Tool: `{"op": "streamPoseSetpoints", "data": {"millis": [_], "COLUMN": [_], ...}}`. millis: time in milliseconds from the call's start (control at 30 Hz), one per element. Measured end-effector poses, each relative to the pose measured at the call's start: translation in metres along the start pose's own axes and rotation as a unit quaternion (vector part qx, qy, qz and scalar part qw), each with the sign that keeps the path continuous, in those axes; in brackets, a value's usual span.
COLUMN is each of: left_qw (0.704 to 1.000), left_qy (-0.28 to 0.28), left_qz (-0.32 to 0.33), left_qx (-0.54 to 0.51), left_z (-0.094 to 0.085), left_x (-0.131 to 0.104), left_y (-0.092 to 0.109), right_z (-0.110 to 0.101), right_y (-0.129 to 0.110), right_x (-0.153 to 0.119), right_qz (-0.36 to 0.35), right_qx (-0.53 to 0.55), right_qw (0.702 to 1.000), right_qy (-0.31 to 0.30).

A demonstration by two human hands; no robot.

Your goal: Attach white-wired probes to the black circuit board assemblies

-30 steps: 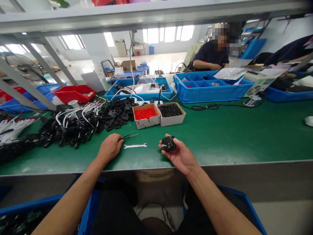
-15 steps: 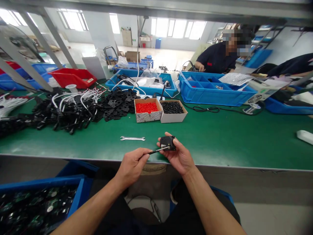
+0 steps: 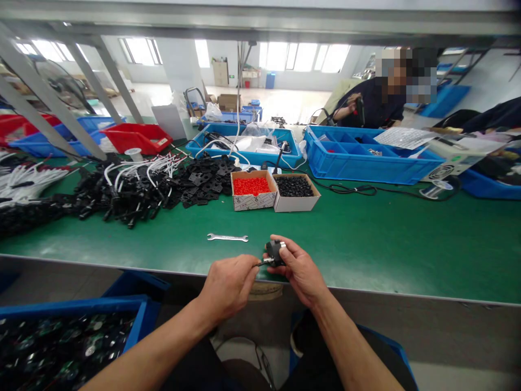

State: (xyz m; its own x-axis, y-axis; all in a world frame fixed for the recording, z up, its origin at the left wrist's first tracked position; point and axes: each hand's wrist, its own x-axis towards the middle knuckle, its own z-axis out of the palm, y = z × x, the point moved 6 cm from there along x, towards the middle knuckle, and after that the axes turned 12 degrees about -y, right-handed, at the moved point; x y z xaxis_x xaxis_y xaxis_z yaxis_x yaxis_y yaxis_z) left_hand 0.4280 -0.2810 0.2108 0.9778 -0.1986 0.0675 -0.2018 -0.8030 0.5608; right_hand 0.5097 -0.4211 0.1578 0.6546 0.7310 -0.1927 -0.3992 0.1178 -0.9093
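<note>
1. Left hand pinches tweezers, fingertips together; right hand clamps a black part in curled fingers.
2. Half a second earlier, the tweezers crossed the part's broad face; now the part is turned, tweezers at its side nearest the left hand.
3. The part sits in the right hand's fingers, just beyond the left hand's fingertips.
</note>
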Motion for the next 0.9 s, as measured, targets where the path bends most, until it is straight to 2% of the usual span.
{"op": "streamPoseSetpoints", "data": {"millis": [100, 200, 267, 333, 400, 500, 567, 633, 667, 700, 733, 767, 833, 867, 900], "left_qw": [0.983, 0.963, 0.946, 0.914, 0.859, 0.747, 0.675, 0.625, 0.61, 0.614, 0.655, 0.724, 0.871, 0.932, 0.969], "left_qy": [-0.026, -0.051, -0.071, -0.099, -0.139, -0.196, -0.243, -0.301, -0.33, -0.346, -0.35, -0.337, -0.26, -0.211, -0.169], "left_qz": [-0.073, -0.113, -0.126, -0.127, -0.133, -0.159, -0.152, -0.13, -0.125, -0.122, -0.114, -0.101, -0.065, -0.033, 0.0], "left_qx": [-0.164, -0.239, -0.291, -0.372, -0.474, -0.615, -0.68, -0.708, -0.709, -0.699, -0.66, -0.594, -0.413, -0.293, -0.179], "left_z": [-0.009, -0.017, -0.017, -0.013, -0.004, 0.009, 0.014, 0.015, 0.015, 0.014, 0.013, 0.009, -0.005, -0.014, -0.021], "left_x": [0.002, 0.001, 0.001, 0.001, 0.0, -0.005, -0.009, -0.014, -0.017, -0.018, -0.016, -0.012, 0.005, 0.015, 0.025], "left_y": [-0.007, -0.006, -0.006, -0.007, -0.009, -0.009, -0.002, 0.01, 0.015, 0.017, 0.017, 0.014, 0.003, -0.002, -0.006], "right_z": [-0.009, -0.019, -0.021, -0.016, -0.01, -0.002, -0.001, -0.004, -0.006, -0.006, -0.006, -0.004, -0.002, 0.0, 0.002], "right_y": [-0.011, -0.021, -0.026, -0.027, -0.027, -0.029, -0.029, -0.027, -0.024, -0.022, -0.019, -0.016, -0.013, -0.012, -0.01], "right_x": [-0.004, -0.007, -0.008, -0.011, -0.016, -0.023, -0.026, -0.027, -0.027, -0.027, -0.026, -0.024, -0.018, -0.015, -0.011], "right_qz": [0.004, -0.003, -0.01, 0.0, 0.021, 0.034, 0.026, 0.012, 0.005, 0.001, -0.003, -0.003, 0.009, 0.022, 0.042], "right_qx": [-0.139, -0.259, -0.299, -0.285, -0.243, -0.199, -0.187, -0.204, -0.222, -0.242, -0.257, -0.26, -0.225, -0.191, -0.155], "right_qw": [0.99, 0.965, 0.953, 0.956, 0.965, 0.974, 0.976, 0.972, 0.968, 0.961, 0.956, 0.955, 0.968, 0.978, 0.986], "right_qy": [-0.023, -0.031, -0.045, -0.07, -0.093, -0.104, -0.108, -0.114, -0.12, -0.132, -0.142, -0.145, -0.112, -0.081, -0.05]}}
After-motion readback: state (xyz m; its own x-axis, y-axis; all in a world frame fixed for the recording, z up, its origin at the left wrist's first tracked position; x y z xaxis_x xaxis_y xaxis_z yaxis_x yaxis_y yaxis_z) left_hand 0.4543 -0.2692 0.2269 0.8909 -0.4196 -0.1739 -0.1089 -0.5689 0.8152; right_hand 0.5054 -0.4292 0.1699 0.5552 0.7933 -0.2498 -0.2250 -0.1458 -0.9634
